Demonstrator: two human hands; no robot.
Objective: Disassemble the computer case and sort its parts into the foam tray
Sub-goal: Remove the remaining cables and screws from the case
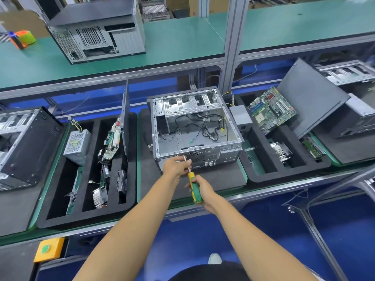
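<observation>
An open grey computer case (194, 126) lies on a dark mat at the bench's middle, with loose black cables inside. My right hand (202, 188) grips the green and yellow handle of a screwdriver (193, 185). Its metal shaft points up toward the case's near rear panel. My left hand (176, 166) pinches the shaft close to the tip, right at the case's lower front edge. To the right lies a black foam tray (263, 175) holding a motherboard (272, 109), a power supply (241, 118), a heatsink (282, 152) and a drive (312, 150).
A second foam tray (85, 218) on the left holds a power supply, boards, a heatsink and a drive. A black side panel (312, 96) leans at the right. Other cases stand at far left (26, 145) and on the green upper shelf (97, 31). A yellow button box (48, 249) sits below.
</observation>
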